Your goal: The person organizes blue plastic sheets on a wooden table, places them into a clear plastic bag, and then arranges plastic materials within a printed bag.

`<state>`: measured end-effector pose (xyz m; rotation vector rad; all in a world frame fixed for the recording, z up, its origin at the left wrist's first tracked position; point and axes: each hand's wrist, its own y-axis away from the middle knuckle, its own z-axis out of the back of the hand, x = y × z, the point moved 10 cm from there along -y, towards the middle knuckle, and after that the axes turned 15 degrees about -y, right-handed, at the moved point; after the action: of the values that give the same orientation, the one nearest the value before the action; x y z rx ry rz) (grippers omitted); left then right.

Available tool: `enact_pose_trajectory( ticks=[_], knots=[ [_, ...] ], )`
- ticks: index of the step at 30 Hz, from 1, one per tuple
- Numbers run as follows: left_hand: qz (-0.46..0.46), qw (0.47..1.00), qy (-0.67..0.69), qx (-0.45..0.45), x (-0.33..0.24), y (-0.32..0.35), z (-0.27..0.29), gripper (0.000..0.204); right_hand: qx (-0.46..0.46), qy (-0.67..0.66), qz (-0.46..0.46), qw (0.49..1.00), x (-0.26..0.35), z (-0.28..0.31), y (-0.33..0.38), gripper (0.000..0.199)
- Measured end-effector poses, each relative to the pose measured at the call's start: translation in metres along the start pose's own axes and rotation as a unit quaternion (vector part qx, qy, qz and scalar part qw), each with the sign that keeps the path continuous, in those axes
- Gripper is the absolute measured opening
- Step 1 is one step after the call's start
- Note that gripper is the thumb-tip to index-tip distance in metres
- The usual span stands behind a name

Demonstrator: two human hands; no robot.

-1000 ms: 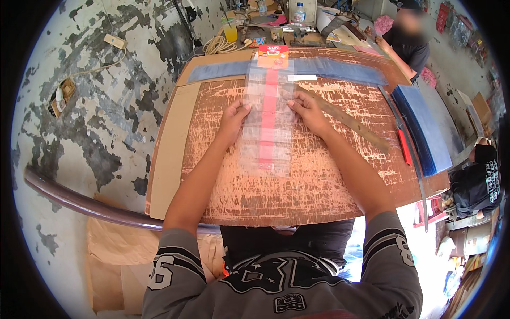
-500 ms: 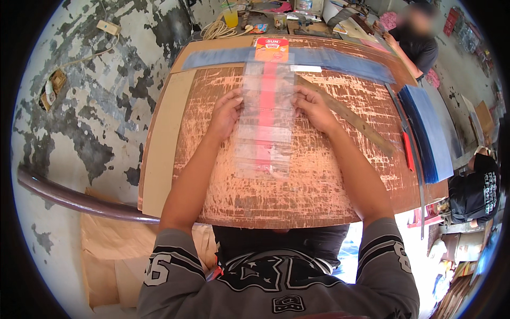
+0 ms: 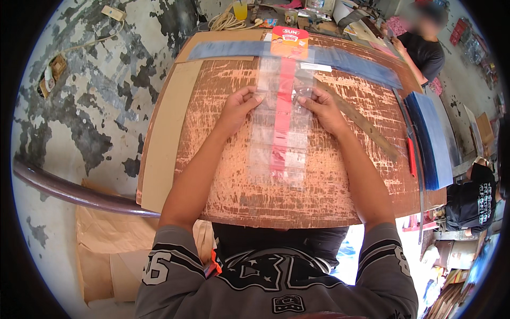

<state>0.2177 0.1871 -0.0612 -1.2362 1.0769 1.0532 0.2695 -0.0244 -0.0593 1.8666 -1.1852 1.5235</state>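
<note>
Both hands pinch a clear bag strip at its middle, left hand [image 3: 237,109] and right hand [image 3: 325,109] on opposite edges.

Strip [image 3: 280,143] lies flat on the worn table [image 3: 212,133], its long axis running from the chest straight away to an orange card [image 3: 289,41]. Neither hand is nearer. Just right lie a wooden ruler [image 3: 357,118] and blue sheets [image 3: 433,138].

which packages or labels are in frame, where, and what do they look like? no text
Header card: far edge of table, orange-red rectangle atop the strip.
Clear bag strip: table centre, long, see-through, red band down the middle, both hands on it.
White label: right of the strip, small, thin.
Blue sheet stack: right edge, rectangular.
</note>
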Motion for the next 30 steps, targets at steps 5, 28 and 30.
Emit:
enact_pose_trajectory(
  ticks=[5,28,30],
  knots=[
    [0.015,0.996,-0.087,0.033,-0.014,0.007,-0.009,0.025,0.011,0.013,0.000,1.000,0.009,-0.013,0.006,0.034],
    [-0.017,0.997,-0.065,0.040,-0.006,0.001,0.001,0.037,0.005,-0.072,0.016,0.997,0.002,0.000,0.002,0.038],
    [-0.014,0.997,-0.060,0.048,-0.006,0.000,0.001,0.037,0.005,-0.078,0.019,0.997,0.005,-0.005,0.003,0.038]
  ],
)
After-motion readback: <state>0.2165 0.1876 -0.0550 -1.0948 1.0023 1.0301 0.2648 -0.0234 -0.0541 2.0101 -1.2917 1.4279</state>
